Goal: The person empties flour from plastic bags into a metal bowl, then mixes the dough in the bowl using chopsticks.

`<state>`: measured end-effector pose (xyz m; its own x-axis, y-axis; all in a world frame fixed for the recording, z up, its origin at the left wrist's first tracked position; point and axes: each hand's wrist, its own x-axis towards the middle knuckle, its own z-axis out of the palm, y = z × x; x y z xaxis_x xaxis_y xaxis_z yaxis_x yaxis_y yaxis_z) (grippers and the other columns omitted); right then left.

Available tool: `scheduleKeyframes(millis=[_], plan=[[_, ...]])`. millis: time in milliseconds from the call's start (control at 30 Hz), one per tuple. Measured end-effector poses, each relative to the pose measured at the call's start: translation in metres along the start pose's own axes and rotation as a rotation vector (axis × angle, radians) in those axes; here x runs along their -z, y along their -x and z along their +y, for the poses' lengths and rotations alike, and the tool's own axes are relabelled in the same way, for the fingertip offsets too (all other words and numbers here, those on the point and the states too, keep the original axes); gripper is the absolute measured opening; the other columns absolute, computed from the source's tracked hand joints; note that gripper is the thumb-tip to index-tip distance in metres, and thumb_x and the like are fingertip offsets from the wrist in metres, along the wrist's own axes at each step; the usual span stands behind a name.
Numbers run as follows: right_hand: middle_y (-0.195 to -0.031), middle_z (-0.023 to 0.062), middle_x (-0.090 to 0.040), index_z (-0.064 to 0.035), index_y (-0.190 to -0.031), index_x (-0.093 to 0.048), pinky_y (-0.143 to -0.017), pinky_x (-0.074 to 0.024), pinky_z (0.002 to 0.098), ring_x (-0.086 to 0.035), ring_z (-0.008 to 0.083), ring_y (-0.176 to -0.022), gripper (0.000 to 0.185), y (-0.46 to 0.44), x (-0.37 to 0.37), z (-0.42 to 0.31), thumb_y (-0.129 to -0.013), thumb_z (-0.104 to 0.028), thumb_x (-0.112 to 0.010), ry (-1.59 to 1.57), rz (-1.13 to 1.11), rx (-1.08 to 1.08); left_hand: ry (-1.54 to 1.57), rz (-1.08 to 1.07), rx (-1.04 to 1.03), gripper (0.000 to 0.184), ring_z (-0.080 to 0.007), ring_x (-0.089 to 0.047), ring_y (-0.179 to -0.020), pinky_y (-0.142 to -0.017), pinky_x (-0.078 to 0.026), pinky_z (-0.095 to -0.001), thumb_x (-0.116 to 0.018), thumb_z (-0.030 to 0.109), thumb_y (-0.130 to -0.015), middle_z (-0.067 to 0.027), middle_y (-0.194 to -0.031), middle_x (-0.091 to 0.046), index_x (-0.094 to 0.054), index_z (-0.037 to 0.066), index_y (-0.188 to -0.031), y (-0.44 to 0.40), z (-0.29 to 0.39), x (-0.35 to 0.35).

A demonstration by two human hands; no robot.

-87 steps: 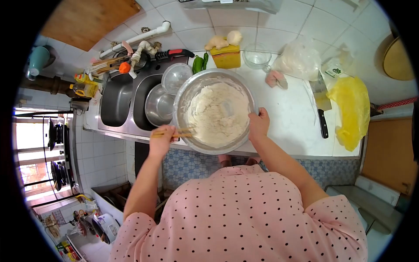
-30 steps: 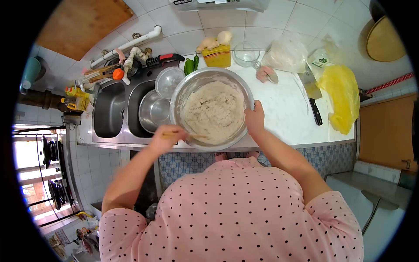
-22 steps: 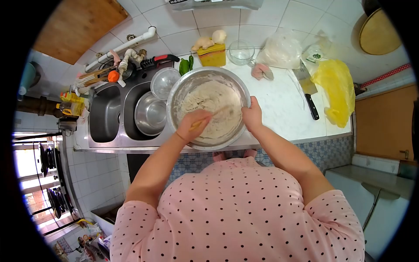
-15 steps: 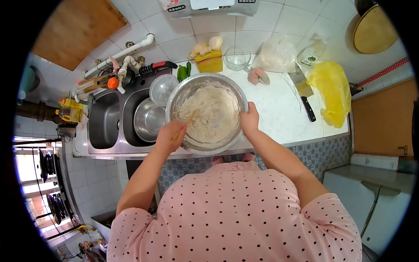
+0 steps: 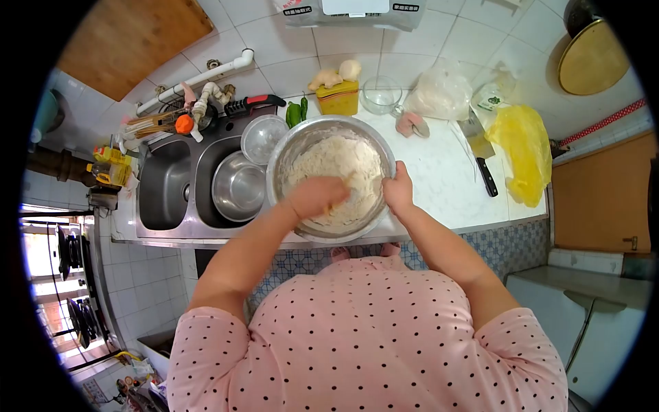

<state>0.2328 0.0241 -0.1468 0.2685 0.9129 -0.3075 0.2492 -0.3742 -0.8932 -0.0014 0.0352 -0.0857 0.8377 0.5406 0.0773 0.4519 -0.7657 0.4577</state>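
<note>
A large metal bowl (image 5: pixel 276 154) of floury, lumpy dough (image 5: pixel 333 152) is at the counter's front edge, partly over the sink's side. My left hand (image 5: pixel 319 196) is over the dough, blurred by motion, its fingers closed around chopsticks that are mostly hidden now. On the bowl's right side, my right hand (image 5: pixel 398 187) grips the rim, thumb on top. A clear round bowl (image 5: pixel 264 139) and an empty metal basin (image 5: pixel 238 185) are just left of the dough bowl.
Behind the bowl are green peppers (image 5: pixel 295 114), a yellow container (image 5: pixel 338 100) and a glass bowl (image 5: pixel 382 95). A cleaver (image 5: pixel 475 136) and a black-handled knife (image 5: pixel 488 177) lie to the right, beside a yellow bag (image 5: pixel 523 152). The double sink (image 5: pixel 163 185) is at left.
My left hand has swept right from the bowl's left rim to over the middle of the dough. My right hand keeps its hold on the rim. The whole view has shifted slightly.
</note>
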Motion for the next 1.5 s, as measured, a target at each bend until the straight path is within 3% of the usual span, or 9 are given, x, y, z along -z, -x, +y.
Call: scheduleKeyframes(millis=[267, 367, 567, 700, 867, 1000, 1200, 1367, 1500], plan=[[-0.092, 0.0110, -0.063, 0.0006, -0.103, -0.057, -0.072, -0.0470, 0.0299, -0.058, 0.0179, -0.078, 0.032, 0.008, -0.012, 0.001, -0.073, 0.007, -0.049, -0.240, 0.147, -0.055, 0.127, 0.464, 0.479, 0.013, -0.0351, -0.063, -0.073, -0.067, -0.050, -0.0373, -0.061, 0.011, -0.088, -0.0158, -0.083, -0.067, -0.068, 0.001, -0.092, 0.052, -0.010, 0.046], [-0.090, 0.0100, -0.063, 0.0003, -0.101, -0.058, -0.071, -0.0468, 0.0288, -0.058, 0.0168, -0.078, 0.030, 0.006, -0.014, 0.006, -0.072, 0.007, -0.050, -0.226, 0.190, -0.053, 0.199, 0.476, 0.695, 0.013, -0.0265, -0.066, -0.072, -0.066, -0.050, -0.0322, -0.061, 0.009, -0.088, -0.0150, -0.079, -0.067, -0.067, -0.002, -0.091, 0.084, 0.010, 0.037], [-0.089, 0.0089, -0.063, -0.0010, -0.100, -0.058, -0.070, -0.0465, 0.0278, -0.057, 0.0162, -0.076, 0.029, 0.001, -0.019, 0.014, -0.073, 0.007, -0.051, -0.196, 0.227, -0.022, 0.979, 0.608, 1.019, 0.016, -0.0087, -0.063, -0.070, -0.062, -0.050, -0.0232, -0.061, 0.010, -0.091, -0.0042, -0.074, -0.065, -0.067, -0.005, -0.089, 0.109, 0.035, 0.000], [-0.092, 0.0106, -0.064, -0.0016, -0.106, -0.055, -0.071, -0.0472, 0.0288, -0.059, 0.0171, -0.079, 0.034, 0.001, -0.016, 0.014, -0.074, 0.008, -0.049, -0.254, 0.139, 0.013, 1.020, 0.496, 0.879, 0.011, -0.0145, -0.064, -0.070, -0.064, -0.053, -0.0274, -0.060, 0.007, -0.090, -0.0071, -0.081, -0.067, -0.067, -0.001, -0.092, 0.094, 0.047, -0.026], [-0.097, 0.0136, -0.064, -0.0009, -0.115, -0.052, -0.075, -0.0482, 0.0305, -0.060, 0.0201, -0.084, 0.041, 0.002, -0.009, 0.004, -0.075, 0.008, -0.047, -0.096, 0.052, 0.000, -0.011, 0.227, -0.041, 0.023, -0.0306, -0.065, -0.083, -0.072, -0.054, -0.0359, -0.061, 0.009, -0.084, -0.0113, -0.095, -0.067, -0.066, 0.012, -0.106, 0.034, 0.015, -0.042], [-0.099, 0.0144, -0.065, -0.0007, -0.118, -0.052, -0.077, -0.0483, 0.0308, -0.061, 0.0213, -0.087, 0.045, 0.003, -0.008, 0.005, -0.074, 0.008, -0.046, -0.129, 0.050, 0.011, -0.096, 0.111, 0.068, 0.019, -0.0284, -0.064, -0.088, -0.070, -0.054, -0.0366, -0.056, 0.014, -0.087, -0.0074, -0.102, -0.064, -0.066, 0.010, -0.103, 0.000, -0.048, 0.014], [-0.102, 0.0174, -0.067, -0.0012, -0.118, -0.056, -0.083, -0.0473, 0.0324, -0.063, 0.0278, -0.094, 0.046, 0.006, -0.010, 0.003, -0.073, 0.005, -0.048, -0.117, 0.160, -0.024, 0.288, 0.354, 0.712, 0.013, -0.0179, -0.061, -0.069, -0.064, -0.049, -0.0298, -0.061, 0.014, -0.087, -0.0095, -0.080, -0.065, -0.069, 0.005, -0.091, 0.047, -0.036, 0.066], [-0.103, 0.0152, -0.067, -0.0013, -0.116, -0.059, -0.082, -0.0476, 0.0305, -0.063, 0.0236, -0.092, 0.045, 0.005, -0.010, 0.001, -0.073, 0.006, -0.049, -0.172, 0.187, -0.040, 0.746, 0.439, 1.003, 0.012, -0.0123, -0.060, -0.066, -0.061, -0.048, -0.0230, -0.059, 0.007, -0.088, -0.0087, -0.079, -0.067, -0.067, -0.002, -0.085, 0.117, 0.005, 0.031], [-0.106, 0.0138, -0.067, -0.0018, -0.122, -0.058, -0.079, -0.0483, 0.0282, -0.063, 0.0198, -0.090, 0.050, 0.004, -0.013, 0.004, -0.074, 0.006, -0.049, -0.285, 0.156, -0.059, 1.050, 0.569, 0.993, 0.014, -0.0135, -0.062, -0.067, -0.062, -0.049, -0.0241, -0.060, 0.008, -0.090, -0.0089, -0.082, -0.067, -0.067, -0.003, -0.086, 0.105, 0.048, 0.000]])
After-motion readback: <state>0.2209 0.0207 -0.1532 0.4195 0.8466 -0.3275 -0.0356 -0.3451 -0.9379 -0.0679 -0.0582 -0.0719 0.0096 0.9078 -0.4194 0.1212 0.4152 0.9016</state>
